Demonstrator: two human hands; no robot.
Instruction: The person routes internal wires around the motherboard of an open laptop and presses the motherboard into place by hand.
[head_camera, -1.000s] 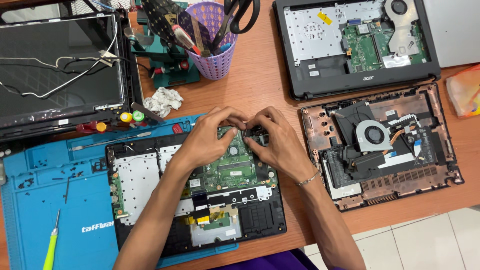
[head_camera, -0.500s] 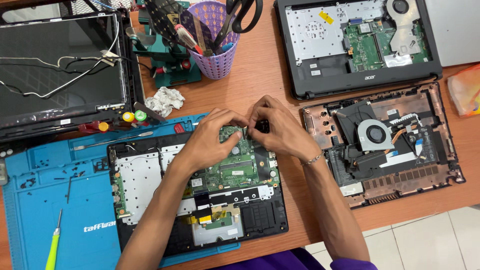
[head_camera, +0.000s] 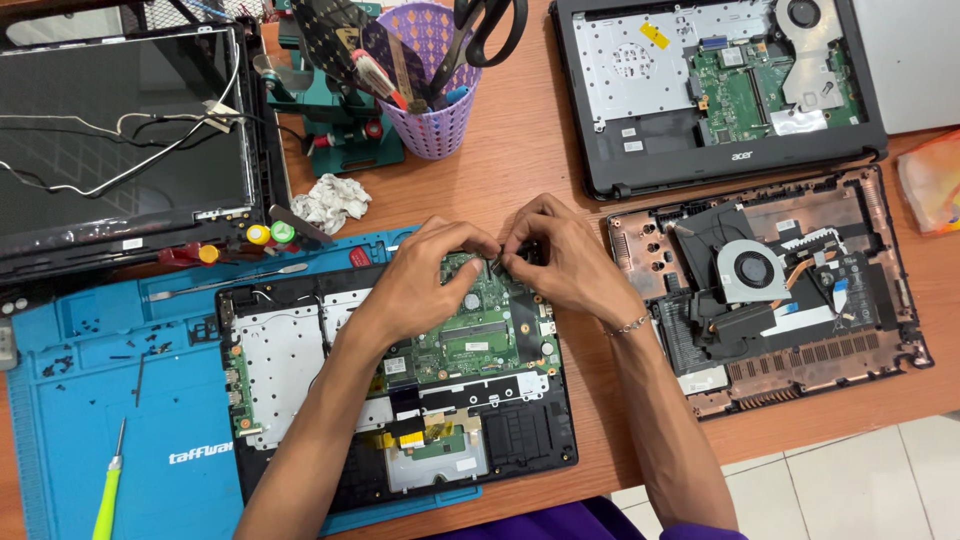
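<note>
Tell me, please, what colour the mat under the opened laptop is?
Blue mat, clearest in the head view.

Both forearms angle inward; left hand (head_camera: 425, 285) and right hand (head_camera: 560, 265) meet fingertip to fingertip, fingers curled, seemingly pinching.

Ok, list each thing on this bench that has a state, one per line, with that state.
Open laptop base: cover off, green board exposed.
Left hand: fingertips pinching at the board's top edge.
Right hand: fingertips pinching beside the left.
Black laptop base: opened, board showing.
Copper-coloured shell: opened, fan visible.
Screen panel: lying flat, loose cables across it.
Purple cup: upright, full of tools.
Green screwdriver: lying on the blue mat.
</note>
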